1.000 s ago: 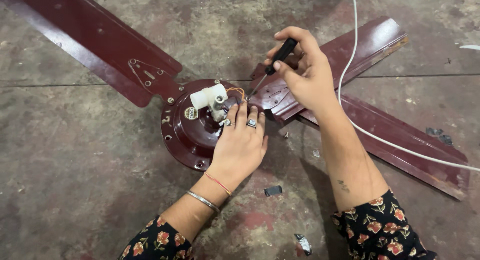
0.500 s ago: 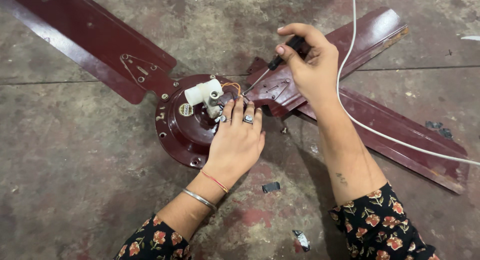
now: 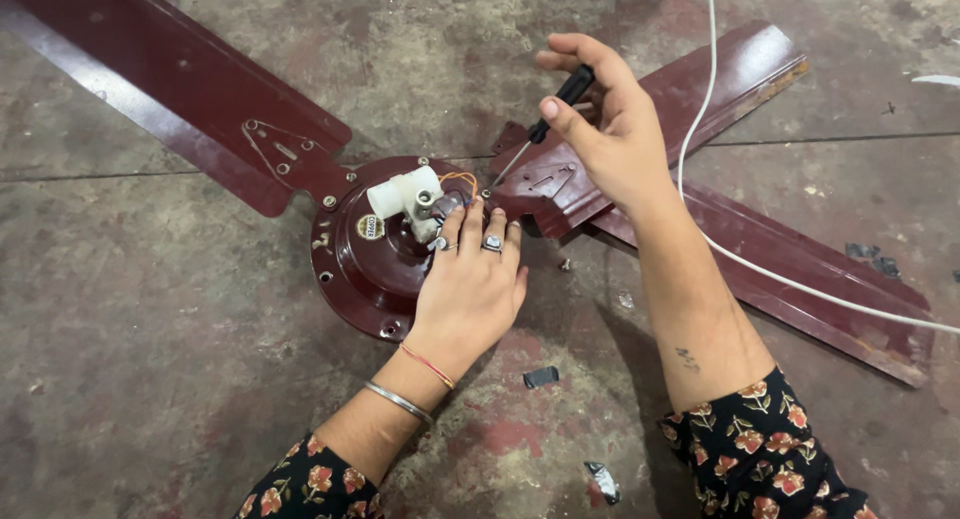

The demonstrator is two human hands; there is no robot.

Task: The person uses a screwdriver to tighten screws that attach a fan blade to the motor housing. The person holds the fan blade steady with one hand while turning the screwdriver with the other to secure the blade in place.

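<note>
- A maroon fan motor (image 3: pixel 370 269) lies on the concrete floor (image 3: pixel 150 379), with blades (image 3: pixel 180 89) spreading outward.
- The left hand (image 3: pixel 470 289) rests flat on the motor, fingers together, beside the white capacitor (image 3: pixel 403 194).
- The right hand (image 3: pixel 610 129) pinches a black-handled screwdriver (image 3: pixel 545 124), its tip at the motor's rim.
- A white cable (image 3: pixel 800 289) crosses the right-side blade.

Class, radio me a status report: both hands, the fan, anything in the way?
Left hand flat on fan motor hub. Right hand grip on screwdriver, tip at blade bracket. White cable lies across blade beside right forearm.
</note>
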